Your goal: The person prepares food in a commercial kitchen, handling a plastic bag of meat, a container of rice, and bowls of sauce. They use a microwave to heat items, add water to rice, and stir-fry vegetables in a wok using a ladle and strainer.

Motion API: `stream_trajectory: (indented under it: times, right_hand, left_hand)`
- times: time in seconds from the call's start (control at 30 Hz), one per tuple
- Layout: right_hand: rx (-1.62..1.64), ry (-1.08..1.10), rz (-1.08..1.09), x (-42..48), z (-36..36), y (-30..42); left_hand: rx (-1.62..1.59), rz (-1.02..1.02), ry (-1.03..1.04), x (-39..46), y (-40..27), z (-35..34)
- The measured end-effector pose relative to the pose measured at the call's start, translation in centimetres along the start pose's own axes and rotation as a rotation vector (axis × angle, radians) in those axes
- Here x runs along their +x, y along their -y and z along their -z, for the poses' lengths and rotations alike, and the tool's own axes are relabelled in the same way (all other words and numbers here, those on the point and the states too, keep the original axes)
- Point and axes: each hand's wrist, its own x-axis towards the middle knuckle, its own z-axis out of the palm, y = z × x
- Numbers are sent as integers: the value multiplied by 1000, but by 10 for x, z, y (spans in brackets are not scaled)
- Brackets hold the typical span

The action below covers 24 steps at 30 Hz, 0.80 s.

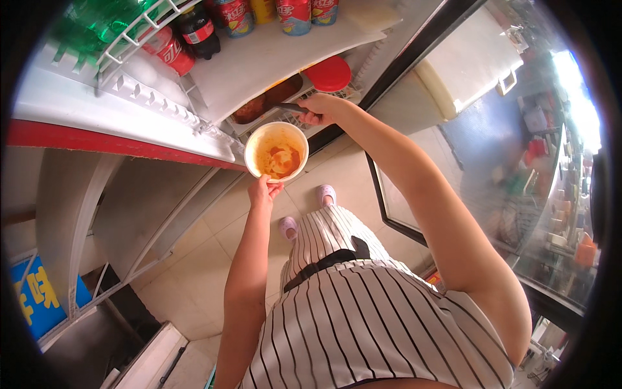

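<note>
My left hand [267,193] grips the near rim of a white tub [276,151], tilted so its inside shows. Orange-red sauce coats its bottom and lower wall. My right hand [316,110] is closed around the dark handle [290,107] of a utensil, whose far end reaches over a container of reddish-brown food [260,104]. That end is hard to make out, so I cannot tell if it touches the food. The container sits on a low rack inside a fridge, partly hidden under the shelf above. Beside it is a round red lid [328,74].
Above is a covered fridge shelf [262,61] with several drink cans [293,17], a cola bottle [198,33] and a red can [170,51]. The glass fridge door [486,194] stands swung out on the right. A white metal rack [146,214] is at the left.
</note>
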Motion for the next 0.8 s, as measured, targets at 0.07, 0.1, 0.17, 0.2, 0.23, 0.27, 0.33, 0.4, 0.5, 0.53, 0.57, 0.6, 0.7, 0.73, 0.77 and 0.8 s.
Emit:
stream_trajectory:
  times: [0.07, 0.1, 0.17, 0.2, 0.23, 0.27, 0.33, 0.4, 0.5, 0.53, 0.57, 0.6, 0.7, 0.73, 0.77, 0.8]
  right_hand:
    - [43, -6, 7, -7, 6, -7]
    - [65, -8, 11, -10, 8, -10]
    - [7, -33, 81, -18, 7, -14]
    - [-23, -44, 114, -24, 4, -16]
    - [-208, -133, 203, -28, -1, -16]
    - [-387, -228, 288, -35, -8, -18]
    - [-606, -358, 381, -28, -10, -21]
    - [-677, -429, 410, -17, -10, -21]
    - [-151, -330, 288, -12, -4, -30]
    - [-35, -320, 249, -10, -3, -32]
    - [-143, -327, 279, -13, -4, -37]
    - [-43, -298, 253, -14, -3, -38]
    - [260, -182, 165, -17, 8, -42]
    - [308, -130, 149, -18, 15, -42]
    - [353, -79, 132, -24, 17, -40]
    - [400, -29, 116, -28, 18, -39]
  left_hand:
    - [6, -1, -2, 7, 2, -1]
    - [2, 1, -4, 10, 2, -2]
    - [1, 18, -21, 17, 4, -2]
    - [-1, 27, -31, 20, 6, -1]
    - [-2, 6, -13, 22, 7, 1]
    - [9, 14, -19, 22, 6, -1]
    - [28, 27, -33, 21, 6, -6]
    - [24, 30, -29, 21, 4, -10]
    - [12, 11, 4, 20, 4, -10]
    - [5, -1, 21, 20, 3, -9]
    - [-2, -12, 37, 19, 3, -9]
    - [7, -5, 14, 19, 2, -9]
    - [30, 10, -29, 21, 0, -13]
    - [35, 14, -30, 22, -1, -13]
    - [37, 18, -32, 24, -1, -13]
    - [40, 22, -31, 26, -1, -13]
